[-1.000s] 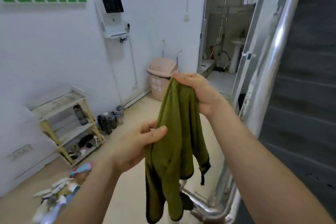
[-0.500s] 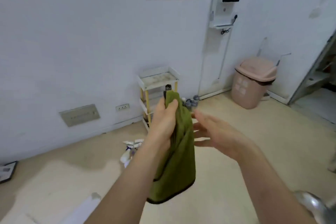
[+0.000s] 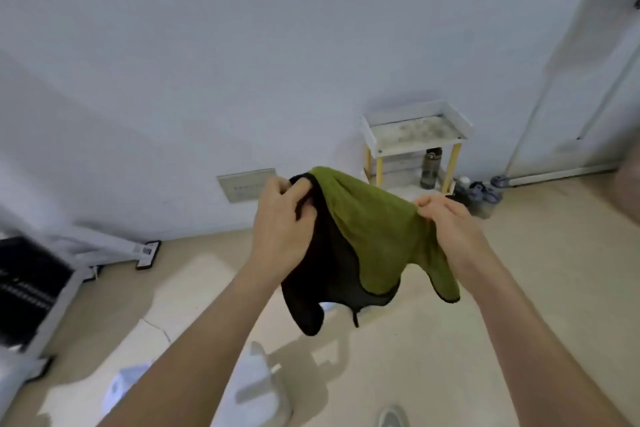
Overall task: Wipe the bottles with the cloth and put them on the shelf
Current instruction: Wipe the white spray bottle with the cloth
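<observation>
From the head camera, one cloth (image 3: 377,236), green on one face and dark on the other, was stretched in the air between two hands. The left hand (image 3: 280,229) had its fingers curled round the dark-edged upper corner. The right hand (image 3: 446,229) pinched the green edge opposite, with its fingers bent in tight. The lower corners of the cloth hung free above the pale floor (image 3: 519,305), touching nothing.

Beyond the hands, one small shelf (image 3: 453,114) with yellow legs stood against the white wall (image 3: 242,62). Its raised-rim top tray held nothing. One dark bottle (image 3: 430,168) stood upright on the tier below, near the right leg. More bottles (image 3: 479,192) clustered on the floor just beside the shelf's right foot, too blurred to count. Open floor lay between the person and the shelf. One grey wall plate (image 3: 247,184) sat low on the wall left of the shelf.
</observation>
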Motion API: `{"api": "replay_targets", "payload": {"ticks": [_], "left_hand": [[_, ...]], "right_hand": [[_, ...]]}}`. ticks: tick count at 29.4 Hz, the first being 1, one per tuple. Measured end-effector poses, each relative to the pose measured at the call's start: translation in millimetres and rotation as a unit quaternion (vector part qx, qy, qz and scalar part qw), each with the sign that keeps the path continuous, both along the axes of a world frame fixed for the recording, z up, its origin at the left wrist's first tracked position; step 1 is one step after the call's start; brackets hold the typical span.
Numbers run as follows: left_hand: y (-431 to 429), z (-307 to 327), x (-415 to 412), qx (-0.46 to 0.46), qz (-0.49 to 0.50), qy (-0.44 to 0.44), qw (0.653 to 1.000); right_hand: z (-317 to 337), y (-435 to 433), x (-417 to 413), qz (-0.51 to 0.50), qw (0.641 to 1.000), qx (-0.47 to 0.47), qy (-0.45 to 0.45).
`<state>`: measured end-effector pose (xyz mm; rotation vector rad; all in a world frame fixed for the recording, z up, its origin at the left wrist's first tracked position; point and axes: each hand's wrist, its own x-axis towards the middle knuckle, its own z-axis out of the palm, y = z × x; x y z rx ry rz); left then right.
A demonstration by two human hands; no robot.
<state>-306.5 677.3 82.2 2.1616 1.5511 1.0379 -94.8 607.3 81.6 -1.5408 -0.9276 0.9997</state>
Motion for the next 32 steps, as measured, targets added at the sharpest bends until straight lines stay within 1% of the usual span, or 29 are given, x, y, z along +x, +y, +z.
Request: {"api": "replay_targets", "payload": {"ticks": [1,2,3,4,5,6,7,8,9,10,12,15,17,19,21,23,24,25,27,28,29,32], "left_hand": [[15,-7,0,0.026,0.005,0.044,0.999],[29,-14,1,0.042,-0.001,0.07,0.997],[41,-17,4,0.039,-0.025,0.067,0.997],[55,-20,9,0.003,-0.045,0.032,0.998],[65,-22,15,-0.055,-0.058,-0.032,0.996],[67,-20,20,-0.114,-0.073,-0.089,0.987],[72,-20,26,-0.151,-0.081,-0.123,0.978],[81,-22,32,-0.161,-0.086,-0.129,0.975],[91,-23,38,-0.168,-0.095,-0.116,0.974],[99,-23,43,-0.171,-0.106,-0.093,0.975],[119,-22,49,-0.175,-0.129,-0.05,0.975],[152,-16,48,-0.206,-0.148,-0.044,0.966],[179,-15,37,-0.217,-0.15,-0.043,0.964],[208,-18,21,-0.23,-0.156,-0.013,0.961],[241,-29,4,-0.277,-0.19,0.036,0.941],[274,-49,-10,-0.327,-0.228,0.103,0.911],[291,-65,-19,-0.333,-0.243,0.131,0.902],[307,-82,-28,-0.325,-0.258,0.152,0.897],[348,-123,-45,-0.308,-0.29,0.17,0.89],[368,-147,-53,-0.317,-0.31,0.163,0.881],[389,-171,-60,-0.331,-0.335,0.159,0.868],[440,-237,-83,-0.394,-0.398,0.155,0.814]], "right_hand": [[-3,16,1,0.048,0.999,-0.01,-0.017],[-5,31,2,0.104,0.993,-0.016,-0.043],[-9,47,3,0.161,0.983,-0.021,-0.079],[-13,65,6,0.21,0.97,-0.03,-0.121],[-18,81,6,0.238,0.956,-0.035,-0.166],[-24,89,4,0.242,0.945,-0.028,-0.217],[-30,99,1,0.231,0.935,-0.013,-0.27],[-38,112,-2,0.212,0.922,0.009,-0.323],[-44,125,-6,0.188,0.914,0.037,-0.359],[-52,138,-8,0.164,0.913,0.061,-0.368],[-67,163,-12,0.121,0.932,0.079,-0.331],[-88,194,-13,0.073,0.969,0.046,-0.232],[-102,216,-16,0.064,0.977,0.009,-0.205],[-115,238,-23,0.075,0.985,-0.011,-0.154],[-125,258,-34,0.076,0.993,-0.026,-0.088],[-140,279,-45,0.083,0.994,-0.059,-0.027],[-149,289,-53,0.097,0.991,-0.086,-0.023],[-159,300,-60,0.12,0.985,-0.113,-0.049],[-179,325,-77,0.164,0.964,-0.155,-0.143],[-192,337,-85,0.174,0.952,-0.168,-0.188],[-205,349,-95,0.167,0.946,-0.176,-0.215],[-239,376,-122,0.134,0.939,-0.243,-0.206]]}}
